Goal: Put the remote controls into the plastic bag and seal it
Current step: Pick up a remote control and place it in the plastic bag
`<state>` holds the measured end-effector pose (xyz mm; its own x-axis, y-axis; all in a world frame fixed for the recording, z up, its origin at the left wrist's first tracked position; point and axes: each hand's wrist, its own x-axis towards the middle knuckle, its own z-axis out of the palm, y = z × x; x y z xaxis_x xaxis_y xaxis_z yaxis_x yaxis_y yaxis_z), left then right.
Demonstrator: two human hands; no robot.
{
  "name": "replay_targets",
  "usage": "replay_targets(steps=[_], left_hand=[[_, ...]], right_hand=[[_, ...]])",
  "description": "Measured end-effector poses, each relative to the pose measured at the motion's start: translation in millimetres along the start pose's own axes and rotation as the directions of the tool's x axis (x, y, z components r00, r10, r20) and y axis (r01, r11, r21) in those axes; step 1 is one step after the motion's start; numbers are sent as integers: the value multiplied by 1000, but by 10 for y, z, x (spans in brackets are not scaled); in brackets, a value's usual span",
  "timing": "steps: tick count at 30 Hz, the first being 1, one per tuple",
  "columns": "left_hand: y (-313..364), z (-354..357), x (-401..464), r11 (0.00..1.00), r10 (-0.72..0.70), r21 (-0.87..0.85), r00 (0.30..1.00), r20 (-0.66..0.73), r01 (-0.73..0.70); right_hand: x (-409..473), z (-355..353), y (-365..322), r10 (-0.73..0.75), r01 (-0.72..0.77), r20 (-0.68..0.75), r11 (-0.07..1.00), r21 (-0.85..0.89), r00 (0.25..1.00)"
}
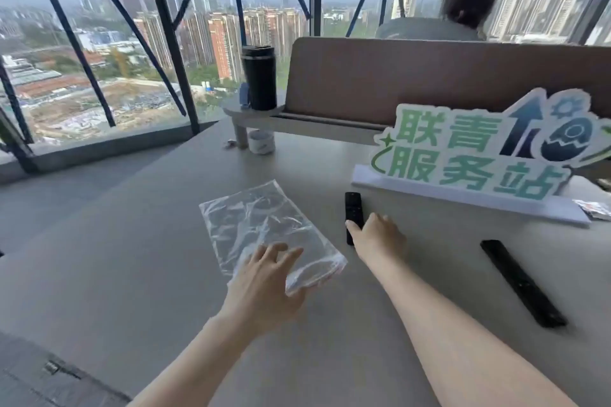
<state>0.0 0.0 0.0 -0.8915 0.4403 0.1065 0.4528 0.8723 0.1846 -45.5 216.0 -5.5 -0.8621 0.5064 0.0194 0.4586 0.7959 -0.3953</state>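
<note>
A clear plastic zip bag (pixel 261 225) lies flat on the grey table (pixel 132 258), its sealing strip at the near end. My left hand (pixel 264 284) rests on that near end, fingers spread, thumb under the bag's edge. A small black remote (pixel 353 208) lies to the right of the bag. My right hand (pixel 377 238) covers its near half, fingers curled around it; whether it is lifted off the table I cannot tell. A longer black remote (pixel 522 281) lies by itself further right, slanting toward me.
A white and green sign (pixel 472 155) on a white base stands behind the remotes. A brown divider panel (pixel 429 76) and a shelf with a black tumbler (pixel 259 76) are beyond it, a white cup (pixel 261 141) below. A person sits behind the divider. Small packets (pixel 595 208) lie far right.
</note>
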Motion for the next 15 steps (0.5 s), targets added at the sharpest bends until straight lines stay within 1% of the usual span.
replay_targets(steps=[1,2,3,5,6,8,10,12,13,14,15], left_hand=[[-58,25,-26,999,25,-23,999,-49,-26],[-113,52,-53,998,20,-52,995,-99,-26],[-161,89,-63,998,20,-55,991,-132,-28],[-194,94,-48,998,-6,-57,991,-137,-2],[-172,89,-45,998,-14,-69,991,-135,4],[-108,31,-21,995,-22,-96,985,-173,5],[-20,0,36,991,-22,-131,982,-188,-2],[119,-48,87,987,-13,-158,982,-188,-18],[196,-59,119,985,0,-168,981,-195,-33],[297,-77,146,982,16,-180,981,-195,-51],[415,-91,176,980,34,-183,979,-199,-71]], right_hand=[[-34,-1,-34,30,-30,22,1000,2,999],[-67,9,-65,50,-50,12,999,6,999],[-80,12,-76,64,-65,38,998,12,997],[-143,-28,-87,91,-97,128,994,47,988],[-174,-47,-60,81,-98,187,992,84,979],[-269,-174,56,73,-142,269,959,244,960],[-408,-409,265,64,-208,312,867,453,948],[-654,-734,539,36,-235,308,732,640,951],[-792,-910,684,23,-239,302,668,705,953],[-947,-1091,812,11,-239,299,627,741,954],[-1102,-1257,929,-4,-240,307,610,755,952]])
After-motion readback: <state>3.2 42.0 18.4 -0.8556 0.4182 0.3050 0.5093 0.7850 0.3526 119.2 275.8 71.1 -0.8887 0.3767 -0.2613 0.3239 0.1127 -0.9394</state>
